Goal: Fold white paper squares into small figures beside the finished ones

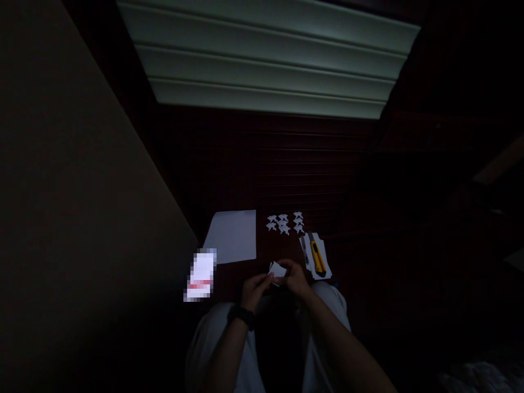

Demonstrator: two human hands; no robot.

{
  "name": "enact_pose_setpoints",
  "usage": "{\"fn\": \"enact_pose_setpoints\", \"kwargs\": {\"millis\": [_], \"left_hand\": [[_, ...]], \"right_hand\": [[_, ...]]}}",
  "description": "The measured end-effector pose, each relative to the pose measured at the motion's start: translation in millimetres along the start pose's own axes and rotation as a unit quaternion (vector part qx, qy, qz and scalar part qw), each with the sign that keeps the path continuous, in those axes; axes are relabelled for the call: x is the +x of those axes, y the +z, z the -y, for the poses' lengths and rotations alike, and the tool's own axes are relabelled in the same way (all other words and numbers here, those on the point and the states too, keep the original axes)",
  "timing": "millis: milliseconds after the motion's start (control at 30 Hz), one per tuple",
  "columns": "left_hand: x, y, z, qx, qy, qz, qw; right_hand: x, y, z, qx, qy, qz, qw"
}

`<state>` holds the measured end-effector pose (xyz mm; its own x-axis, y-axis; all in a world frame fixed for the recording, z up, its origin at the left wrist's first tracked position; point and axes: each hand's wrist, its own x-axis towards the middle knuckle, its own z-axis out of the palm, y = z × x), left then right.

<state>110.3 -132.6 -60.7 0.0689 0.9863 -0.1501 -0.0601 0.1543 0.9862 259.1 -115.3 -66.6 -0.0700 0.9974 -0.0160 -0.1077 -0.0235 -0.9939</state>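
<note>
Between my two hands is a small piece of white paper (278, 269) with folded-looking edges, held just above my lap. My left hand (256, 289), with a dark watch on its wrist, pinches the paper's left side. On the other side, my right hand (295, 277) has its fingers closed on the right edge. Beyond my hands, several small folded white paper figures (283, 225) stand in short rows on the dark surface. A yellow utility knife (317, 258) lies on white sheets (324, 246) right of my right hand.
A large white sheet (233, 234) lies at the left of the dark surface. Nearer me, a bright pixelated rectangle (203, 268) overlaps its corner. A slatted panel (266, 60) rises at the back, and a plain wall (82, 191) stands at the left. The room is dim.
</note>
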Motion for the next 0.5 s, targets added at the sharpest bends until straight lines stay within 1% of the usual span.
{"fn": "enact_pose_setpoints", "kwargs": {"millis": [133, 367, 500], "left_hand": [[-0.2, -0.6, 0.1, 0.006, 0.002, -0.009, 1.000], [5.0, -6.2, 6.2, -0.012, -0.011, -0.070, 0.997], [6.8, -6.9, 6.2, -0.036, -0.020, -0.095, 0.995]], "right_hand": [[1.0, 0.9, -0.7, 0.009, -0.007, -0.010, 1.000], [-2.6, 3.4, 5.5, -0.008, -0.012, 0.010, 1.000], [-3.5, 3.2, 7.7, -0.045, -0.036, -0.013, 0.998]]}}
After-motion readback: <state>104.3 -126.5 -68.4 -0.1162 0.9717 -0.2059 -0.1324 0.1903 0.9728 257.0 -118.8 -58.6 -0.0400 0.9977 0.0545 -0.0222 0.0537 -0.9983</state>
